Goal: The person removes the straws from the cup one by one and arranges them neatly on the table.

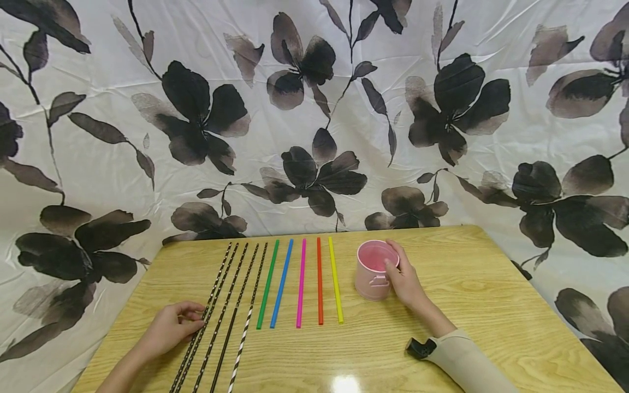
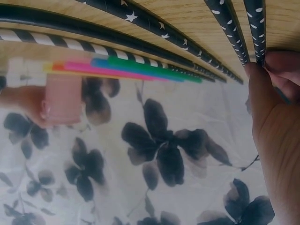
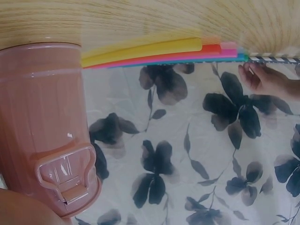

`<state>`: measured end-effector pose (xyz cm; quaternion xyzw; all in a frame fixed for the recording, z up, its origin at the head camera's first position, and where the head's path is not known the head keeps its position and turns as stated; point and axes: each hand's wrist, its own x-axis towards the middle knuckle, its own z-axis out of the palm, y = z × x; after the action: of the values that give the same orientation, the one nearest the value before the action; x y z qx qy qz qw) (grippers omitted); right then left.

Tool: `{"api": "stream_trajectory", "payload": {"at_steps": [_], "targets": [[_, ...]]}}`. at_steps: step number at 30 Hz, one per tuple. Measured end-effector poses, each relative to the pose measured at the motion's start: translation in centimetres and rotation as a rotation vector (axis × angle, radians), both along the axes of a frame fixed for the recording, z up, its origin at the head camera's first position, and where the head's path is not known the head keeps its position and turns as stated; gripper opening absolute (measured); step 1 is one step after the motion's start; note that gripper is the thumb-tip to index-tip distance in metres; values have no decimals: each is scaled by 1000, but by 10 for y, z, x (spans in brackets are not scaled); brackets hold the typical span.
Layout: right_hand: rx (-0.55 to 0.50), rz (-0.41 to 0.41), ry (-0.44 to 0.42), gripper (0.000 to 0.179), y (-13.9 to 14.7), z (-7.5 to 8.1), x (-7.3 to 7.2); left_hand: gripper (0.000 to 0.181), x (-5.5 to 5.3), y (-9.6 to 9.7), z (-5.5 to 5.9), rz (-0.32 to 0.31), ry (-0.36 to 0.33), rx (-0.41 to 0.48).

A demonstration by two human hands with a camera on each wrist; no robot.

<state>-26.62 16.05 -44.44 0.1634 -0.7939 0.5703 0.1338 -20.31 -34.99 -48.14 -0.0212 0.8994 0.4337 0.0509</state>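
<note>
On the left, the thumb and fingers of my left hand [image 1: 167, 330] pinch a black straw with white marks [image 2: 256, 28] at the outer edge of the row. A similar black straw [image 2: 228, 28] lies right beside it. More dark straws follow, among them a star-printed one [image 2: 164, 33], a plain black one [image 2: 93, 35] and a striped one [image 1: 240, 349]. My right hand [image 1: 407, 281] grips a pink bucket [image 1: 372, 281] by its rim, thumb at the opening. The bucket stands upright, its small side handle [image 3: 65, 171] visible in the right wrist view.
Between the dark straws and the bucket lie green [image 1: 267, 284], blue [image 1: 282, 284], pink [image 1: 301, 284], red [image 1: 320, 284] and yellow [image 1: 336, 281] straws, spaced apart. The wooden table [image 1: 472, 273] ends at a floral cloth [image 1: 344, 109] behind.
</note>
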Motion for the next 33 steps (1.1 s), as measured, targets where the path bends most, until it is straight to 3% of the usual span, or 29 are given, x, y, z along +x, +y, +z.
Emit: {"api": "stream_trajectory", "payload": {"at_steps": [22,33], "targets": [[-2,1,-8,45,1,-1,0,36,2,3,6,-20,18,15],[13,-8,-6,45,1,0,0,35,0,0,0,7,3,14]]}}
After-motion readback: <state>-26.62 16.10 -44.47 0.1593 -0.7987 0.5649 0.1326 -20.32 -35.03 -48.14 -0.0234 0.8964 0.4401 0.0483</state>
